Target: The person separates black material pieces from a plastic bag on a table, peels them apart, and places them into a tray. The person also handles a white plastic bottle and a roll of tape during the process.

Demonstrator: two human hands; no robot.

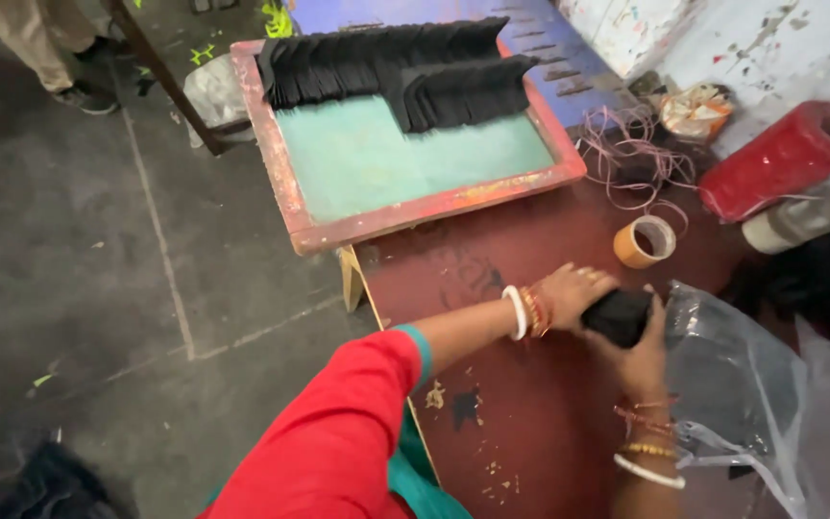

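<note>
Black cloth bundle (pixel 619 317) between both hands — left hand (pixel 578 293) fingers, right hand (pixel 641 360) fingers clamped around it.

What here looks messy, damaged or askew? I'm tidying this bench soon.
The pink cord lies in a loose tangle beside the tray, not wound up. The tabletop is scratched, with paint chipped off. The tray's red rim is worn too. Both hands, left and right, grip a black bundle.

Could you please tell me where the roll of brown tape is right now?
In the head view, the roll of brown tape lies on the dark red table, right of centre, just beyond the hands, between the loose pink string and the red roll.
</note>
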